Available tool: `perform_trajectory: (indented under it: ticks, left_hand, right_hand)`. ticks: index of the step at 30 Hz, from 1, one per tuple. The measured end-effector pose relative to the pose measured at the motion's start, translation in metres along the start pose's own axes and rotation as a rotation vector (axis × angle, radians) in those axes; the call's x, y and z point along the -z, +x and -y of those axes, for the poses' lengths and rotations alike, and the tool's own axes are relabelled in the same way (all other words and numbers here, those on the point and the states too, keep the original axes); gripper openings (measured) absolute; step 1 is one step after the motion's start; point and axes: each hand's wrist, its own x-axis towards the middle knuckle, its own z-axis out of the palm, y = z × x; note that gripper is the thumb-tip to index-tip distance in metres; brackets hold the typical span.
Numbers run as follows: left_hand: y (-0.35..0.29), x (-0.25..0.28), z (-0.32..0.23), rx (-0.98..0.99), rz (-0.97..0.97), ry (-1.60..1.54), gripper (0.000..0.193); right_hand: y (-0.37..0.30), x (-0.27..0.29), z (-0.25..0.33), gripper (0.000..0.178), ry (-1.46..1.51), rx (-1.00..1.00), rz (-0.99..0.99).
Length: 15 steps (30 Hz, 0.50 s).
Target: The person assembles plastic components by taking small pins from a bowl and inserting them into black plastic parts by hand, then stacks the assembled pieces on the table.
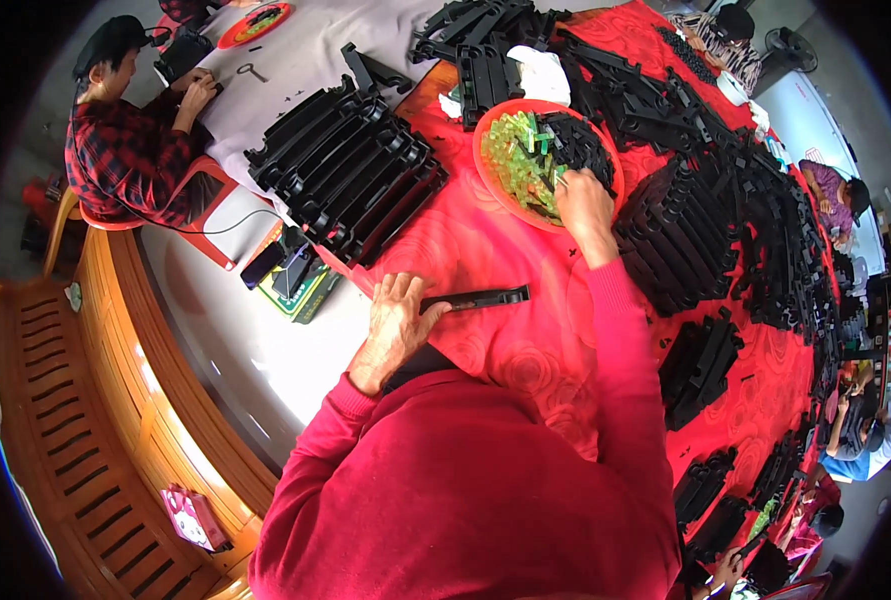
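My left hand [397, 318] rests at the near table edge, with its thumb and fingers closed on one end of a long, narrow black plastic part [495, 298]. The part lies on the red cloth, pointing right. Farther off, my right hand [585, 208] reaches into an orange-red bowl [482, 180], fingers bent down among small pieces. Yellow-green translucent pieces [513, 155] fill the bowl's left side, and small black pieces [577, 145] its right side. My right fingertips are partly hidden, so I cannot make out what they pinch.
Stacked black plastic parts [350, 170] stand left of the bowl. Another stack [675, 240] is close by my right forearm, and more black parts cover the table's right side. A person in a checked shirt [130, 150] sits far left. A wooden bench [75, 430] is at lower left.
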Motion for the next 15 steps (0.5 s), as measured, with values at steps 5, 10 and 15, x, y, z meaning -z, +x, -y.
perform_trajectory:
  ticks: [5, 10, 15]
  left_hand:
    - [-0.009, 0.005, 0.004, -0.002, -0.060, -0.024, 0.026]
    - [-0.010, 0.004, -0.001, 0.009, -0.091, -0.015, 0.022]
    - [0.002, 0.004, -0.013, -0.065, -0.232, -0.175, 0.016]
  right_hand:
    - [0.029, -0.026, 0.005, 0.016, -0.144, -0.060, 0.179]
    - [0.021, -0.027, 0.007, 0.016, -0.058, -0.039, 0.146]
    - [-0.006, 0.008, 0.018, 0.016, 0.123, 0.129, -0.022]
